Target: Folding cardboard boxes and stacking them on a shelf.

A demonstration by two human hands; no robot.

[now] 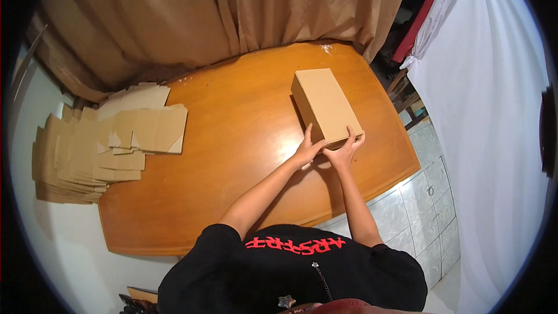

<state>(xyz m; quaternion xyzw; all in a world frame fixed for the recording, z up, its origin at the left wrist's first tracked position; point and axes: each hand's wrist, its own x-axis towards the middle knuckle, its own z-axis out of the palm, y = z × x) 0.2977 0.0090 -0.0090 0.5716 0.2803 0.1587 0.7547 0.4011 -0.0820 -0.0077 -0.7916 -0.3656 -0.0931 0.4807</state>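
Observation:
A closed brown cardboard box (329,102) lies lengthwise on the wooden table, right of its middle. Its lid looks flat and shut. At the near left corner of the box, my left hand (308,151) presses with one finger up along the side and the thumb against the near end. My right hand (344,149) grips the near right corner, fingers over the top edge and thumb toward the left one. The undersides of both hands are hidden.
Flat, folded cardboard pieces (87,151) lie stacked at the table's left end. Brown curtains (174,17) hang along the far edge of the table (232,139). A white cloth (476,110) hangs at the right, beside the tiled floor (427,197).

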